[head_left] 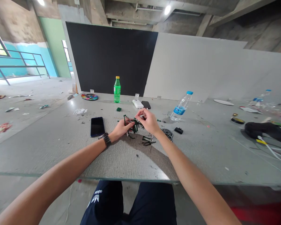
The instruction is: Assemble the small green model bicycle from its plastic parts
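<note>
A small dark green frame-like model [135, 127] is held just above the grey table [121, 159]. My left hand [120, 128] grips its left side between thumb and fingers, with a dark watch on the wrist. My right hand [148, 120] is closed in a pinch at the model's upper right; what its fingertips hold is too small to make out. Thin black and silver parts [149, 142] lie just below the hands. Beside my right wrist are small black spoked wheels [167, 132], partly covered by the forearm.
A phone [97, 126] lies left of my left hand. Behind stand a green bottle [117, 90] and a white power bank [137, 103]. A clear water bottle [180, 107] leans at the right, near a small black part [178, 130]. Black cloth and cables [259, 129] lie far right.
</note>
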The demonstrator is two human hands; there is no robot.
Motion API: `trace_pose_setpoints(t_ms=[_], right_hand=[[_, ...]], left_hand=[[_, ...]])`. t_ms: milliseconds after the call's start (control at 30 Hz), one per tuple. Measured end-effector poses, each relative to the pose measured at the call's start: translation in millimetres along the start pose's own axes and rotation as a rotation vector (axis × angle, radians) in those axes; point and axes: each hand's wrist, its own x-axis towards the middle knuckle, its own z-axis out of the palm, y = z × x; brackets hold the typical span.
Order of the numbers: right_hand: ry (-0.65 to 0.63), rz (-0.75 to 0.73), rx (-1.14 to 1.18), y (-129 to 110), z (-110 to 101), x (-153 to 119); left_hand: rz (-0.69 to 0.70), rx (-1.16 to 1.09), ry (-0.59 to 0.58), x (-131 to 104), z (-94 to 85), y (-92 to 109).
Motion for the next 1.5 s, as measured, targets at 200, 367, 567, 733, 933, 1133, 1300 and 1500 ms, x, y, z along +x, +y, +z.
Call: trace_pose_setpoints(t_ms=[200,367,567,733,933,1133,1300,1500], right_hand=[[-0.031,0.154,0.182,14,-5,7],[-0.089,0.127,0.186,13,-10,6],[-0.195,0.084,0.088,7,-13,6],[-0.203,0.059,0.034,3,-14,5],[-0.199,0.044,-0.013,1,-12,4],[-0.198,0.043,-0.036,5,-9,2],[-0.232,0.043,-0.012,7,-8,2],[-0.286,0.052,0.065,9,-5,2]], left_hand=[[0.146,0.181,0.038,-3,-1.0,2],[0.318,0.519,0.195,-6,-6.3,14],[0.609,0.84,0.193,-10,-15.9,25],[0.634,0.894,0.181,-12,-18.3,27],[0.613,0.846,0.167,-12,-18.8,27],[0.573,0.788,0.15,-13,-18.1,29],[0.587,0.707,0.152,-13,-16.1,29],[0.561,0.644,0.155,-15,-12.7,30]])
